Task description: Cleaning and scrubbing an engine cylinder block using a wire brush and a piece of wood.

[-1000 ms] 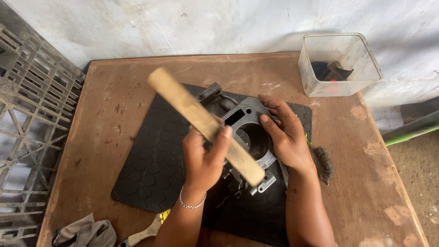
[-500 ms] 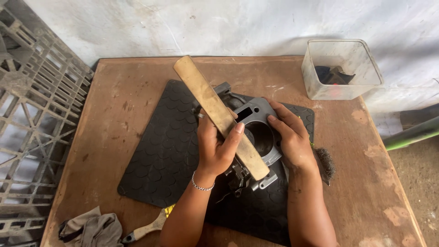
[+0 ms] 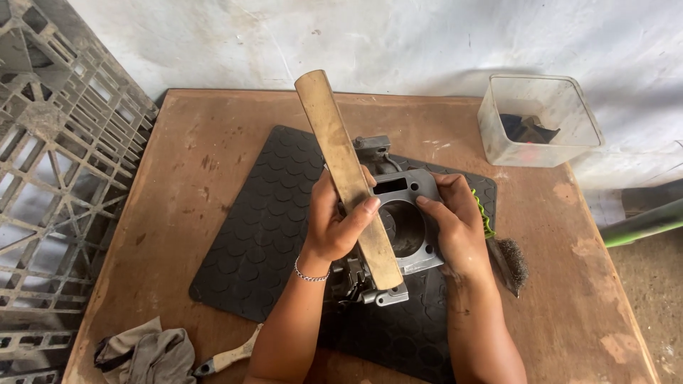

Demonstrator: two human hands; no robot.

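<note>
While my left hand (image 3: 334, 227) grips the stick (image 3: 346, 174) across the cylinder (image 3: 402, 224) on the mat (image 3: 263, 213), my right fingers (image 3: 445, 213) steady its rim; best keep strokes flat.

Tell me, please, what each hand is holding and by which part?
The left hand grips the flat wooden stick around its lower half. The right hand holds the grey metal engine cylinder by its right edge.

Worn brown wooden surface (image 3: 178, 185) against whitewashed far wall (image 3: 427, 35). Grey plastic crate (image 3: 57, 156) left, dirt floor (image 3: 651, 299) right. Even daylight.
</note>
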